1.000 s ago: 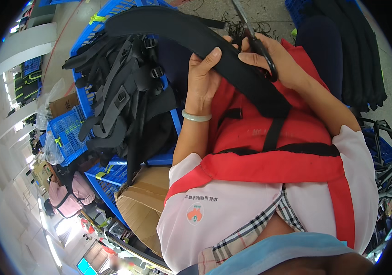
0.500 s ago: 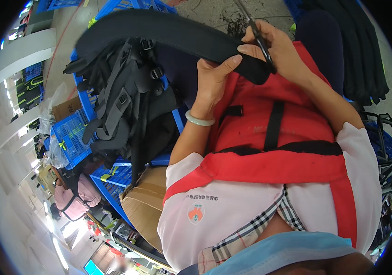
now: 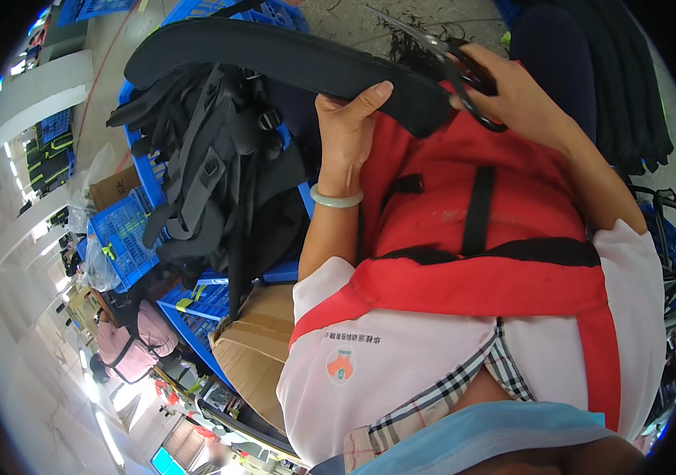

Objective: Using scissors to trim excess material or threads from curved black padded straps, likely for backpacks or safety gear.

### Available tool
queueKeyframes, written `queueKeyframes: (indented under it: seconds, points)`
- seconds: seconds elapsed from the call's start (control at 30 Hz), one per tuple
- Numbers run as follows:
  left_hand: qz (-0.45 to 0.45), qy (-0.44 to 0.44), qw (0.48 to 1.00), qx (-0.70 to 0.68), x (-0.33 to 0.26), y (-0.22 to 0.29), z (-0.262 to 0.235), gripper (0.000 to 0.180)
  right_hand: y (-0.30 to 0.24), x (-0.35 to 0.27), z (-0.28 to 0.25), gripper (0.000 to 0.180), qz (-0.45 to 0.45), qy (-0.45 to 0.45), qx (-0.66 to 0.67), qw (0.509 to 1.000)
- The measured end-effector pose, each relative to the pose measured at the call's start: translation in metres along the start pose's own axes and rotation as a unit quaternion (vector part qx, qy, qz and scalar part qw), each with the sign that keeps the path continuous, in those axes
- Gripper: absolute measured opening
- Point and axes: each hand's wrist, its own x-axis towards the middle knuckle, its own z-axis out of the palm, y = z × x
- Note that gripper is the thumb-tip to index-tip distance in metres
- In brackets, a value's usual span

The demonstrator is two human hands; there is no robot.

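Observation:
My left hand (image 3: 348, 134) grips a long black padded strap (image 3: 274, 59) near its right end, thumb on top; a pale green bangle (image 3: 336, 198) sits on that wrist. My right hand (image 3: 516, 99) holds black-handled scissors (image 3: 456, 67), blades pointing up and left just above the strap's rounded end. The strap stretches left over a blue crate. Both hands are raised above my red apron (image 3: 472, 229).
A heap of black straps with buckles (image 3: 211, 182) fills a blue plastic crate (image 3: 144, 170) at left. More blue crates (image 3: 120, 229) and a brown cardboard box (image 3: 255, 348) lie below it. Dark fabric pieces (image 3: 630, 87) hang at right. Thread scraps litter the floor (image 3: 401, 28).
The strap has been pulled leftward through my left hand, so its right end now lies at my fingers. My right hand with the scissors has come to that end.

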Motion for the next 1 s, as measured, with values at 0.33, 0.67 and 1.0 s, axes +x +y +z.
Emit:
queueKeyframes:
  seconds: [0.33,0.67,1.0]
  points:
    - [-0.024,-0.023,0.999,-0.023,-0.003,-0.005,-0.003,0.020,0.019,-0.037,-0.002,0.077,-0.043,-0.066,-0.080,0.994]
    - [-0.030,-0.015,0.999,-0.028,-0.009,-0.007,-0.004,0.021,0.007,-0.033,0.001,0.065,-0.006,-0.098,-0.085,0.992]
    - [-0.041,-0.041,0.998,-0.017,-0.012,-0.015,-0.010,0.021,0.021,-0.034,0.015,0.057,-0.060,-0.070,-0.077,0.993]
